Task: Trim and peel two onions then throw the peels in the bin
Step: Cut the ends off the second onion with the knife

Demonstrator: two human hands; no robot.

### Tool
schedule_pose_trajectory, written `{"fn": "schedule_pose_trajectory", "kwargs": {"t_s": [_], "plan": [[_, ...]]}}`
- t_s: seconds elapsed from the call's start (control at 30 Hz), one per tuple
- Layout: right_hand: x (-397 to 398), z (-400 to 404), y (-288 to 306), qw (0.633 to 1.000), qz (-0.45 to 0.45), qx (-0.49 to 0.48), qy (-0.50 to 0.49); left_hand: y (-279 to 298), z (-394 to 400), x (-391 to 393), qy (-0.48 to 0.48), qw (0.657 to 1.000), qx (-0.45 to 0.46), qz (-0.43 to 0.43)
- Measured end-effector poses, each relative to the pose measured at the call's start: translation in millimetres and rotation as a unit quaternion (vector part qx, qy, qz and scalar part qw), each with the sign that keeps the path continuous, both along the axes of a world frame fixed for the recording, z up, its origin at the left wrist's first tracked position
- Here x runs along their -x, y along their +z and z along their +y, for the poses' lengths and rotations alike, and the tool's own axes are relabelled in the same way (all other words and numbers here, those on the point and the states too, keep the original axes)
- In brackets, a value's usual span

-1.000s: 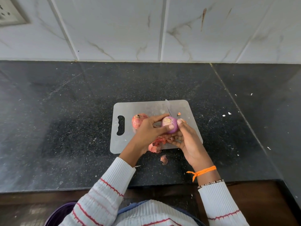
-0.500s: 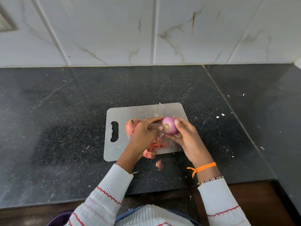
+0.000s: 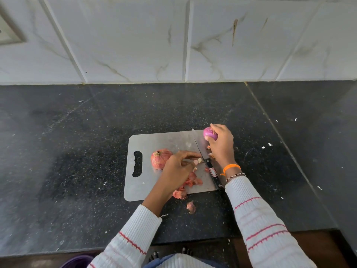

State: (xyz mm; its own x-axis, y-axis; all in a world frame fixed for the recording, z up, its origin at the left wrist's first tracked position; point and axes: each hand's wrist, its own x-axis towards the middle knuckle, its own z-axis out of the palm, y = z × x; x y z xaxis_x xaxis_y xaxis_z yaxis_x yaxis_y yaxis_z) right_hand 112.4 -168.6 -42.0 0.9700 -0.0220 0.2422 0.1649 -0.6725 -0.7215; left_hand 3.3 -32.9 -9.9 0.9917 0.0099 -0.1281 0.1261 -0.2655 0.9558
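speckled black stone countertop (image 3: 77, 151) below glossy white marble-veined wall tiles (image 3: 125, 39), brown floor (image 3: 318, 244) beneath

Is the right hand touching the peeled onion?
Touching. The head view shows the right hand with its fingers curled around the peeled onion, holding it at the board's far corner.

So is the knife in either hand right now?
No, the knife lies on the cutting board; the right hand holds the peeled onion.
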Motion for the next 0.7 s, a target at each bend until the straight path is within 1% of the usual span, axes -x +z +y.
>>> {"fn": "schedule_pose_trajectory", "kwargs": {"t_s": [0.17, 0.23, 0.3, 0.37, 0.47, 0.57, 0.63, 0.7], "plan": [[4.4, -3.7, 0.8, 1.0, -0.002, -0.011, 0.022, 4.4, 1.6, 0.3, 0.0, 1.0, -0.026, -0.012], [12.9, -6.2, 6.4, 1.0, -0.029, -0.007, 0.011, 7.4, 2.1, 0.3, 0.003, 0.998, -0.057, -0.03], [28.5, -6.7, 10.8, 0.999, -0.044, 0.006, 0.006, 9.9, 4.0, 0.5, 0.013, 0.992, -0.105, -0.068], [48.2, -6.2, 11.6, 0.999, -0.017, 0.034, 0.015, 10.1, 8.0, 0.0, 0.022, 0.982, -0.152, -0.113], [75.9, -5.3, 6.0, 0.993, 0.053, 0.102, 0.02, 8.0, 17.6, 0.9, 0.045, 0.967, -0.208, -0.143], [92.7, -6.2, 0.2, 0.988, 0.064, 0.138, 0.013, 4.8, 25.8, 4.3, 0.108, 0.935, -0.294, -0.169], [97.4, -6.2, -1.4, 0.989, 0.057, 0.139, 0.016, 2.6, 30.1, 6.2, 0.148, 0.917, -0.343, -0.138], [99.0, -4.9, -1.8, 0.989, 0.047, 0.134, 0.036, -2.0, 34.2, 8.3, 0.14, 0.913, -0.376, -0.07]]}}
